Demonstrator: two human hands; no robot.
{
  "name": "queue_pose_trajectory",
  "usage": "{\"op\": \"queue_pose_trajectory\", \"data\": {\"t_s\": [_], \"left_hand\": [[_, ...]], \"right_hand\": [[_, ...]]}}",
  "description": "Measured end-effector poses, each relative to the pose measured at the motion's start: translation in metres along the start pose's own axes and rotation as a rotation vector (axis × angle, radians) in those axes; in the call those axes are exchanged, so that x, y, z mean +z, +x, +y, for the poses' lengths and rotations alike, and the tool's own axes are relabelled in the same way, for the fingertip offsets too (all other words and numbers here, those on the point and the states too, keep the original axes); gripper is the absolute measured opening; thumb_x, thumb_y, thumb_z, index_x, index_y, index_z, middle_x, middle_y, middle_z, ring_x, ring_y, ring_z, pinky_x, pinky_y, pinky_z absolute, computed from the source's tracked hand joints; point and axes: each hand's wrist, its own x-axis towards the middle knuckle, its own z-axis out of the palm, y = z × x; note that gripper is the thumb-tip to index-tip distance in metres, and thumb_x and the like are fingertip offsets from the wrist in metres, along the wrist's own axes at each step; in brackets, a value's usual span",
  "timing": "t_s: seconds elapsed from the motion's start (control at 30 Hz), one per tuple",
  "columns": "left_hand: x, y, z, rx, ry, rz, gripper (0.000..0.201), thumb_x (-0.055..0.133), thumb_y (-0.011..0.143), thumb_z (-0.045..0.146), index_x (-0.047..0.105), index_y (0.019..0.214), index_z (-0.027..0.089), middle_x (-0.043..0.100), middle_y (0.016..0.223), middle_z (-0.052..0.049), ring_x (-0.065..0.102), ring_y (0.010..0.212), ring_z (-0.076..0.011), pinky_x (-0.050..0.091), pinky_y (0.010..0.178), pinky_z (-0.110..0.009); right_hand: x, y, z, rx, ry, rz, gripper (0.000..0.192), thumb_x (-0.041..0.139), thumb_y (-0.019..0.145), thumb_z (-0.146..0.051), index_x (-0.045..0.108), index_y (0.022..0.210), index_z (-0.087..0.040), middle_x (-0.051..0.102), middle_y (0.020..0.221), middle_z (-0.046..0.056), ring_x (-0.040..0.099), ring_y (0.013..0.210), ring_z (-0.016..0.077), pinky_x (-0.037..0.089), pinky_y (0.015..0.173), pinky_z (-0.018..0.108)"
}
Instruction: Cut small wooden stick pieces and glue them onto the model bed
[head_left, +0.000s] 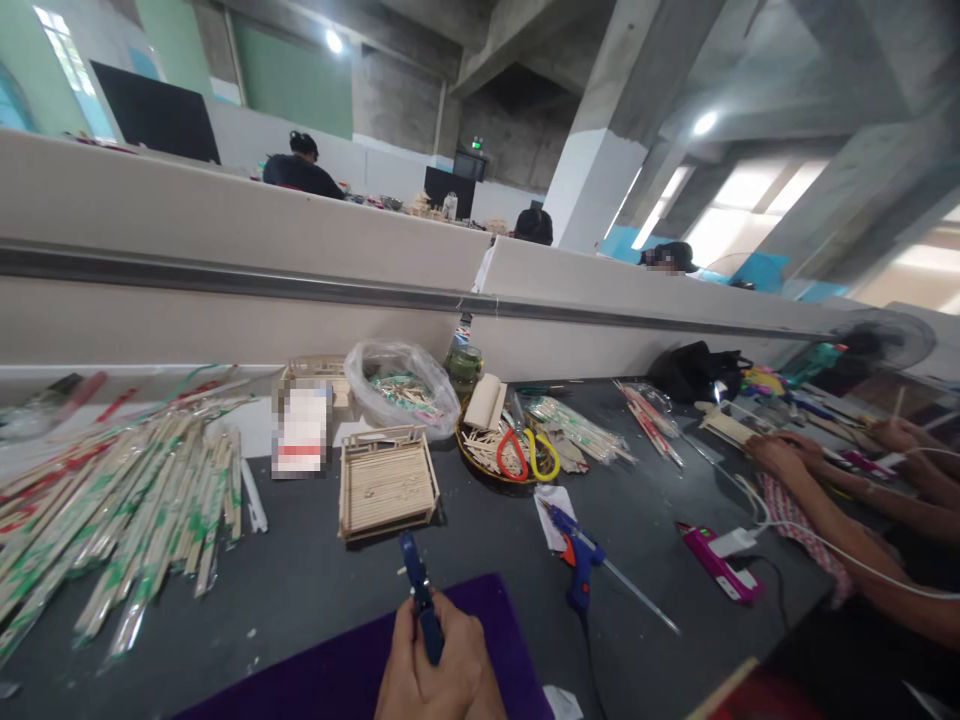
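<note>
1. Both hands (439, 670), clasped together near the bottom edge, grip blue-handled pliers (420, 595) pointing far.
2. A wooden stick tray (386, 483) lies on the bench (315, 570) just beyond the pliers.

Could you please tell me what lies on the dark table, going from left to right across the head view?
Pile of wrapped chopsticks → small wooden stick tray → blue-handled pliers held in the person's hands → blue glue gun → pink device with a white plug → a co-worker's hand.
</note>
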Motion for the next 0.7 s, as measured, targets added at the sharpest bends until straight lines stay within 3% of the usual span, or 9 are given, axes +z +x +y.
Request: {"op": "queue_pose_trajectory", "data": {"t_s": [0.1, 0.2, 0.27, 0.37, 0.5, 0.6, 0.7], "left_hand": [[-0.003, 0.005, 0.003, 0.028, 0.013, -0.012, 0.086, 0.077, 0.062, 0.058, 0.051, 0.130, 0.011, 0.068, 0.125, -0.021, 0.060, 0.122, -0.0401, 0.044, 0.105, -0.048], [-0.018, 0.017, 0.020, 0.079, -0.052, -0.091, 0.062, 0.062, 0.079, 0.062, 0.058, 0.121, 0.017, 0.071, 0.118, -0.015, 0.062, 0.117, -0.0343, 0.046, 0.102, -0.045], [-0.033, 0.027, 0.035, 0.102, -0.017, -0.070, 0.050, 0.057, 0.086, 0.059, 0.059, 0.117, 0.020, 0.071, 0.115, -0.011, 0.066, 0.108, -0.0302, 0.050, 0.096, -0.041], [-0.052, 0.037, 0.054, 0.237, 0.100, -0.073, 0.037, 0.058, 0.088, 0.053, 0.063, 0.106, 0.022, 0.072, 0.098, -0.006, 0.069, 0.092, -0.0271, 0.053, 0.083, -0.035], [-0.060, 0.039, 0.059, 0.451, 0.297, -0.099, 0.027, 0.054, 0.092, 0.044, 0.064, 0.078, 0.023, 0.064, 0.072, 0.000, 0.062, 0.069, -0.0212, 0.048, 0.066, -0.027], [-0.061, 0.035, 0.056, 0.547, 0.370, -0.054, 0.025, 0.055, 0.092, 0.040, 0.062, 0.073, 0.025, 0.062, 0.066, 0.001, 0.059, 0.063, -0.0198, 0.047, 0.061, -0.025], [-0.063, 0.030, 0.057, 0.597, 0.338, -0.045, 0.021, 0.057, 0.090, 0.039, 0.069, 0.080, 0.025, 0.067, 0.074, -0.002, 0.062, 0.070, -0.0226, 0.050, 0.065, -0.026]], "right_hand": [[-0.002, 0.003, 0.002, -0.034, 0.083, -0.015, 0.026, 0.050, 0.089, -0.024, 0.073, 0.100, -0.017, 0.075, 0.078, 0.006, 0.070, 0.070, 0.0209, 0.047, 0.063, 0.025], [-0.003, 0.005, 0.004, -0.119, 0.211, -0.021, 0.026, 0.051, 0.090, -0.021, 0.072, 0.104, -0.017, 0.077, 0.092, 0.007, 0.073, 0.086, 0.0222, 0.050, 0.073, 0.024], [-0.004, 0.003, 0.003, -0.160, 0.222, -0.002, 0.031, 0.050, 0.088, -0.015, 0.071, 0.110, -0.019, 0.076, 0.101, 0.006, 0.072, 0.097, 0.0214, 0.050, 0.082, 0.024], [-0.007, -0.004, -0.001, -0.150, 0.104, -0.005, 0.035, 0.049, 0.083, -0.008, 0.069, 0.109, -0.020, 0.076, 0.098, 0.005, 0.071, 0.096, 0.0220, 0.049, 0.083, 0.026], [-0.002, -0.011, 0.004, -0.092, -0.054, -0.050, 0.041, 0.049, 0.075, -0.002, 0.066, 0.107, -0.020, 0.075, 0.090, 0.005, 0.072, 0.091, 0.0248, 0.049, 0.079, 0.028], [0.006, -0.013, 0.014, -0.118, -0.121, 0.009, 0.059, 0.052, 0.065, -0.001, 0.062, 0.119, -0.021, 0.072, 0.104, 0.006, 0.069, 0.101, 0.0245, 0.048, 0.087, 0.029], [0.012, -0.017, 0.017, -0.139, -0.211, 0.101, 0.075, 0.059, 0.055, -0.006, 0.058, 0.129, -0.021, 0.065, 0.126, 0.011, 0.059, 0.119, 0.0306, 0.040, 0.104, 0.038]]}}
